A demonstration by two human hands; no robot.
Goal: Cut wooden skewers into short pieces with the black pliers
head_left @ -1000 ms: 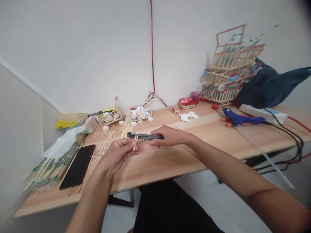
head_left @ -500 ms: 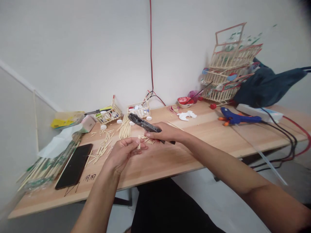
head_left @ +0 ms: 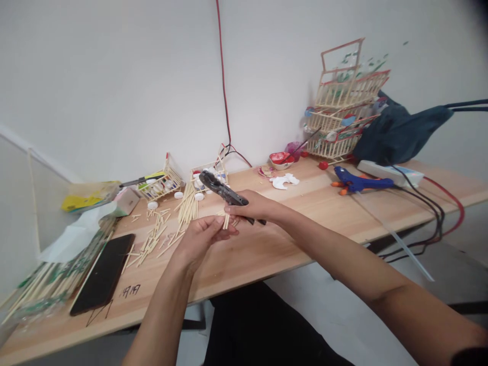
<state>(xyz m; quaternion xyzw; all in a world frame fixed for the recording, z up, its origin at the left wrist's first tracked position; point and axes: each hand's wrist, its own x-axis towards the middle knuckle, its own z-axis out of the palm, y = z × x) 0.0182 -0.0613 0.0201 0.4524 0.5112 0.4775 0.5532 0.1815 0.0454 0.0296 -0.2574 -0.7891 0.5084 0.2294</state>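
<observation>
My left hand [head_left: 206, 235] pinches short pale wooden sticks [head_left: 226, 221] between thumb and fingers, just over the table. My right hand [head_left: 257, 204] is closed around dark pliers [head_left: 223, 189], whose head points away to the left while the handle ends stick out below the hand. Both hands are close together, and the right thumb is beside the upper ends of the held sticks. Cut stick pieces [head_left: 150, 244] lie scattered left of my left hand. Behind it rests a bundle of longer sticks [head_left: 188, 204].
Small stick-built carts [head_left: 162, 187] stand along the wall. Stacked stick baskets [head_left: 337, 127] rise at the back right, near a blue glue gun [head_left: 362, 180] and its cables. A bowl of red paint [head_left: 281, 159] and a phone [head_left: 103, 274] also lie on the table [head_left: 267, 259].
The view has turned slightly right. My left hand and its sticks have come nearer to my right hand, and the sticks now tilt. Both hands keep their hold.
</observation>
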